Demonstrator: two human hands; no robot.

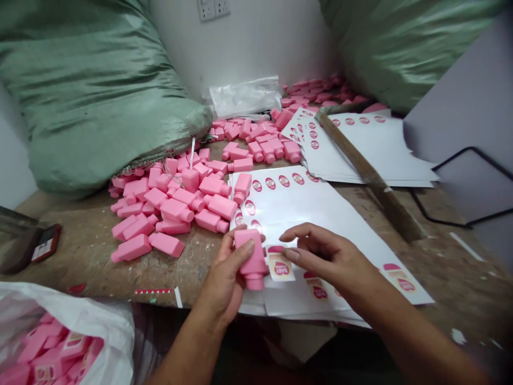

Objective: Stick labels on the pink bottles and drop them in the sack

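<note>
My left hand [225,280] grips a pink plastic bottle [250,256], its neck toward me and my thumb across its side. No label shows on the side facing up. Just right of it, a cream label [281,269] with a pink heart print hangs from my right hand [320,254], pinched by its upper edge between thumb and fingers. Both hands are over the front of a stack of white label sheets [304,214], which carries small oval stickers along its far side and a few heart labels near its front.
Many loose pink bottles [172,208] lie at left and behind. A white bag [116,321] at lower left holds labelled bottles. A wooden stick [368,171] rests on more label sheets [372,139]. Stuffed green sacks [96,96] stand behind; a black wire frame [473,224] is at right.
</note>
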